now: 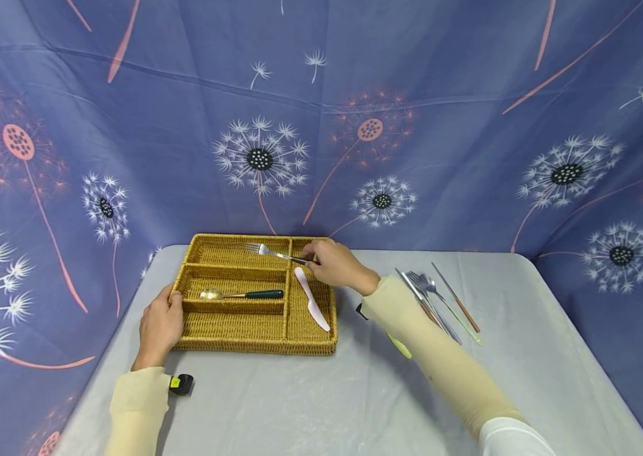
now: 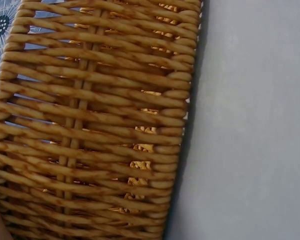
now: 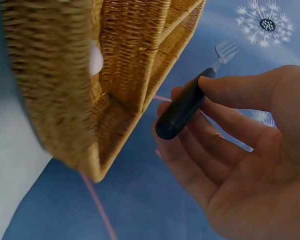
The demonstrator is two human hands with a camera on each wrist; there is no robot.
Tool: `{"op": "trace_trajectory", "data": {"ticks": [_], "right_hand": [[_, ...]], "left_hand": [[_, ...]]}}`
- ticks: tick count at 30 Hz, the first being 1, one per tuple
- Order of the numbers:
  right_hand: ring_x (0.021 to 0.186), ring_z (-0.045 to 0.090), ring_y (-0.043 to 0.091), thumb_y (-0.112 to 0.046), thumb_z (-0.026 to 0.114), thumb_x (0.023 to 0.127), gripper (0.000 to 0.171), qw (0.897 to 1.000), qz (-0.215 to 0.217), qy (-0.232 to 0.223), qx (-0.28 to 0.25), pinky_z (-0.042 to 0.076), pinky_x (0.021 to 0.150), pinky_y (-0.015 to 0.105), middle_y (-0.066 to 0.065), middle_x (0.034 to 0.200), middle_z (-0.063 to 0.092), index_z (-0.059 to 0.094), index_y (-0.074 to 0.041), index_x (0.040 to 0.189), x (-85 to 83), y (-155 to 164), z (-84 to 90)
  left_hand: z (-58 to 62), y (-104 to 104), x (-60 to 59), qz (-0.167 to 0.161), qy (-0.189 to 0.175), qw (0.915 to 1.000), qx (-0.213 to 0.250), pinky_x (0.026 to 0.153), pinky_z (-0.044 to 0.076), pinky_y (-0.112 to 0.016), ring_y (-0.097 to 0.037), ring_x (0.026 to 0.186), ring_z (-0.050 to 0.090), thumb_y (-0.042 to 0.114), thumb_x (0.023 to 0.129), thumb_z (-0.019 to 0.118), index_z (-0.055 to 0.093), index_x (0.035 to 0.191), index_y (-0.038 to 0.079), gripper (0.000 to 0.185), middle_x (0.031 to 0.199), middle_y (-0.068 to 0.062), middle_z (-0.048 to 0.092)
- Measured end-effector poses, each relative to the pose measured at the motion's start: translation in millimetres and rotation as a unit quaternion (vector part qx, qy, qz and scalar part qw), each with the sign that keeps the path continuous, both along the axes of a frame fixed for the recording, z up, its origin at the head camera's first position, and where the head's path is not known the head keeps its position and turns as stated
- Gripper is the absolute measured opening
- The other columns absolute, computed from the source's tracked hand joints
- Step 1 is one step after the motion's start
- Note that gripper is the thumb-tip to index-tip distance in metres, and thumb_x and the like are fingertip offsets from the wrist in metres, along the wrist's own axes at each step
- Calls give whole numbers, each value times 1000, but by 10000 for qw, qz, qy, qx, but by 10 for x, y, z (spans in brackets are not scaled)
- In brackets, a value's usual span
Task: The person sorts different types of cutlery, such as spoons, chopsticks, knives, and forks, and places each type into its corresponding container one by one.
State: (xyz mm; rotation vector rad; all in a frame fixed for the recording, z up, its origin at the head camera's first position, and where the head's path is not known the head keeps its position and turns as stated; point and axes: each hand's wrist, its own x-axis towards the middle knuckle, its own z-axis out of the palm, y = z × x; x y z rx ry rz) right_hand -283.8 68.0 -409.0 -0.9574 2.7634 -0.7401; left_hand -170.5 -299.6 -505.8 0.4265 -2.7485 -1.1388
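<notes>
My right hand (image 1: 335,261) pinches a fork (image 3: 186,102) by its dark handle. The fork's metal tines point left, above the back compartment of a woven wicker cutlery tray (image 1: 230,345). In the right wrist view, the thumb presses the handle against the fingers. At the tray's left side, my left hand (image 1: 160,323) grips the rim, its fingertips at the edge. A spoon (image 1: 241,294) with a gold bowl and dark green handle lies across the middle compartment. A pale pink knife (image 1: 312,301) lies slanted in the right-hand compartment, below my right hand.
Right of the tray, several pieces of cutlery (image 1: 432,291) lie together on the grey tablecloth (image 1: 275,405), among them forks and a brown-handled utensil (image 1: 464,310). My right forearm partly covers this group and a yellow-green item (image 1: 400,347). A blue dandelion-print cloth (image 1: 446,126) hangs behind.
</notes>
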Motion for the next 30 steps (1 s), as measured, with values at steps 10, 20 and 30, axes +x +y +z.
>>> {"op": "trace_trajectory", "data": {"ticks": [10,20,30], "right_hand": [[65,48,13,-2,61,104,28,9987,368,121,334,32,56,28,8,114,77,80,-8,124,-201,-428,83],[61,32,12,9,54,98,28,9973,560,63,472,25,58,29,0,77,52,79,-2,93,-436,-831,-39],[72,56,16,3,57,101,31,9962,404,-143,758,41,67,32,4,103,79,85,-10,108,-567,-1025,-197]], "left_hand": [[6,11,1,8,-20,10000,6,113,37,-74,-60,139,46,38,117,22,36,167,1,64,160,-34,45],[-11,9,-5,-38,26,10000,12,111,37,-76,-61,139,46,40,116,20,35,167,0,66,160,-35,44],[-6,7,-5,14,-49,10000,-45,113,35,-76,-62,141,43,38,116,20,36,167,2,64,160,-35,44]]}}
